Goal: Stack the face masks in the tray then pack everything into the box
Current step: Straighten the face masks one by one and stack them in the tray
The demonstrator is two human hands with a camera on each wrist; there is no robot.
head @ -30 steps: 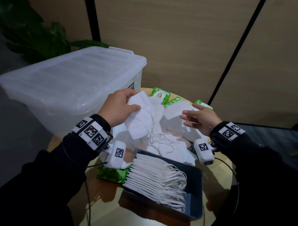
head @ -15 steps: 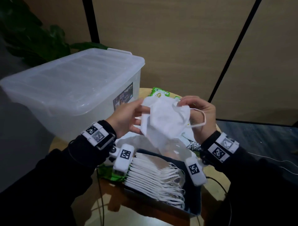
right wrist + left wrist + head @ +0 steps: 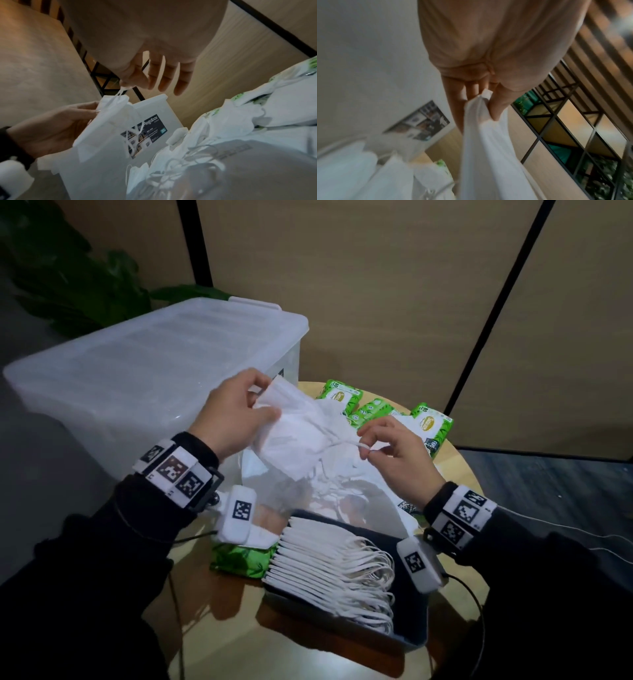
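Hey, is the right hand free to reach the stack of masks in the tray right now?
Probably not yet: the right hand pinches an ear loop of the mask that the left hand grips. The stack below lies uncovered.

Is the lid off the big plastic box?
No, the lid sits closed on top of the clear plastic box beside the table.

The room is dim and evenly lit; the glossy round wooden desk [image 3: 219,642] mirrors soft glare. Both wrist views are smeared with blur, edges bowed.
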